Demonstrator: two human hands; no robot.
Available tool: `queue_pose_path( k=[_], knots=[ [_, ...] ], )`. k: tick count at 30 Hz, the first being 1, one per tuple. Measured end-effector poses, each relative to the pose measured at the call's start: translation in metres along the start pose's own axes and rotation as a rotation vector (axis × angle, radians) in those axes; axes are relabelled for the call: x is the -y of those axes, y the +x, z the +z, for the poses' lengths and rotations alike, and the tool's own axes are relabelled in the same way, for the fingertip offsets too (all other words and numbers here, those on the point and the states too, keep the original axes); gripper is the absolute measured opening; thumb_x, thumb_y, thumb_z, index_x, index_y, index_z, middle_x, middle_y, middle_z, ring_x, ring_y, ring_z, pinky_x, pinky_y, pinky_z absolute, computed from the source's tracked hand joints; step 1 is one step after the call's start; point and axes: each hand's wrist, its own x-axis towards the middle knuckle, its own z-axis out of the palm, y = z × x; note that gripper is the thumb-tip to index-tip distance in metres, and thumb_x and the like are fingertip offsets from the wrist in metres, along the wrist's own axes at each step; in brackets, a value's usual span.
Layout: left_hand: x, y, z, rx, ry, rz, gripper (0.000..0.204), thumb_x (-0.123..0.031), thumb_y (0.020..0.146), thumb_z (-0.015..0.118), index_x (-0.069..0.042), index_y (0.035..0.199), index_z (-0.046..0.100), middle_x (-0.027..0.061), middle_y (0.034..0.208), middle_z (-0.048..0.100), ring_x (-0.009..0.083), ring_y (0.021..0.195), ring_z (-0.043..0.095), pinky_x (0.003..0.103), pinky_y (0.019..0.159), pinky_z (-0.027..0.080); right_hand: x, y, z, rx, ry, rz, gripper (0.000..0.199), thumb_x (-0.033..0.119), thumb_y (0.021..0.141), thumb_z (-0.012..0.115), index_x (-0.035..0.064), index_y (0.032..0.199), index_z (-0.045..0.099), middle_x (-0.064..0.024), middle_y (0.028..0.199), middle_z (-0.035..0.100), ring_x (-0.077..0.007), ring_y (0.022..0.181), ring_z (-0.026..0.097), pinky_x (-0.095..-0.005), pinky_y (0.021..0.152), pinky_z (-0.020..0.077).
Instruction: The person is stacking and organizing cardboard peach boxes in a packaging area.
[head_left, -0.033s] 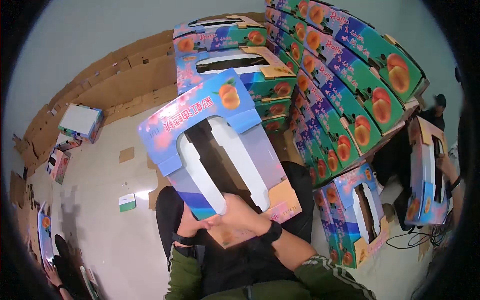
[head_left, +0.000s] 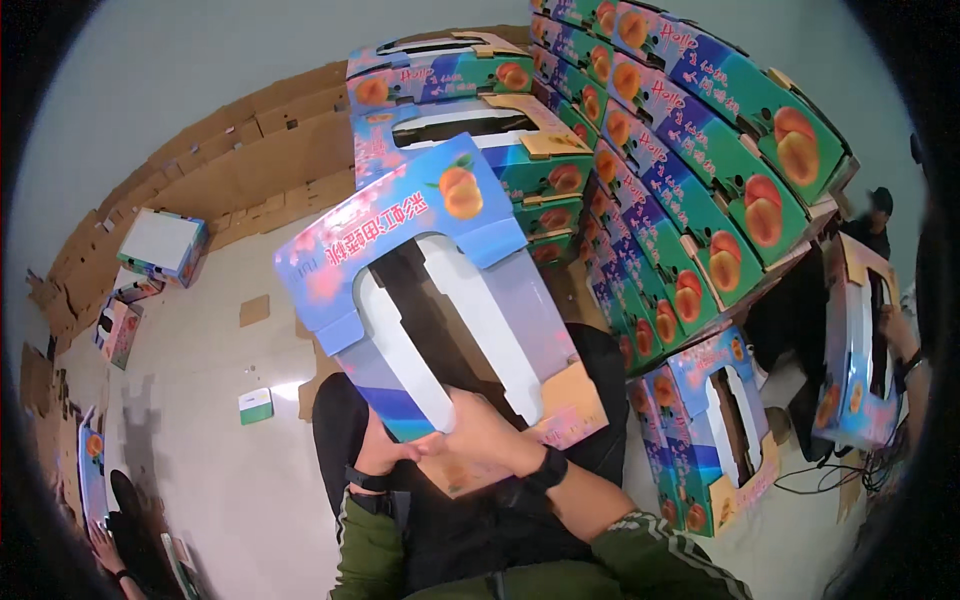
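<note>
A printed cardboard fruit box, pink, blue and purple with peach pictures, rests tilted across my lap. Its top has a long opening edged by white inner flaps, and the inside is bare brown. At its near left corner my left hand is closed on the cardboard, thumb toward the right. My right hand lies over the box's near end, by the tip of the left white flap. Its fingers bend around the cardboard edge, and the fingertips are partly hidden. An unprinted brown tab sits at the near right corner.
Stacked peach boxes rise ahead and to the right. Two boxes stand by my right knee. At far right another person's hand holds a box; at lower left another hand touches one. Brown cardboard lines the wall.
The box on my lap has shifted very slightly, its near right corner a little to the right. The box held by the person at far right has also moved slightly right.
</note>
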Motion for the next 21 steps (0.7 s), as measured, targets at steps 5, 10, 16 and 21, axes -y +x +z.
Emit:
queue_pose_path(
  k=[5, 10, 16, 21],
  knots=[
    [0.034, -0.006, -0.026, -0.046, -0.244, 0.19, 0.073, -0.061, 0.094, 0.045, -0.004, 0.14, 0.041, 0.0079, 0.136, 0.051, 0.0247, 0.127, 0.047, 0.041, 0.105, 0.04, 0.04, -0.058, -0.025, -0.016, -0.22, -0.013, 0.074, 0.026, 0.068, 0.085, -0.0004, 0.128, 0.052, -0.0205, 0.114, 0.065, -0.0307, 0.107, 0.064, -0.0387, 0.09, 0.049],
    [-0.005, 0.02, 0.007, -0.332, -0.321, 0.045, 0.064, -0.058, 0.1, 0.031, -0.004, 0.13, 0.05, 0.0108, 0.118, 0.061, 0.023, 0.109, 0.058, 0.036, 0.093, 0.046, 0.068, -0.14, -0.067, -0.053, -0.483, 0.183, 0.073, 0.034, 0.068, 0.085, 0.0009, 0.124, 0.052, -0.0247, 0.098, 0.067, -0.042, 0.097, 0.065, -0.0434, 0.083, 0.0518],
    [-0.001, 0.018, 0.001, -0.186, -0.095, -0.049, 0.058, -0.056, 0.102, 0.028, -0.005, 0.111, 0.053, 0.0069, 0.085, 0.062, 0.0153, 0.07, 0.059, 0.028, 0.069, 0.045, 0.085, -0.221, -0.081, -0.126, -0.531, 0.384, 0.072, 0.032, 0.068, 0.085, 0.0001, 0.125, 0.053, -0.0229, 0.104, 0.067, -0.0398, 0.098, 0.065, -0.0422, 0.083, 0.051],
    [-0.004, 0.016, 0.008, -0.298, -0.151, -0.037, 0.058, -0.058, 0.101, 0.028, -0.005, 0.109, 0.05, 0.0078, 0.081, 0.059, 0.016, 0.065, 0.057, 0.028, 0.065, 0.045, 0.078, -0.293, -0.089, -0.083, -0.449, 0.532, 0.073, 0.02, 0.066, 0.086, 0.0, 0.128, 0.053, -0.0209, 0.112, 0.066, -0.0335, 0.103, 0.065, -0.0375, 0.086, 0.0504]
  ],
)
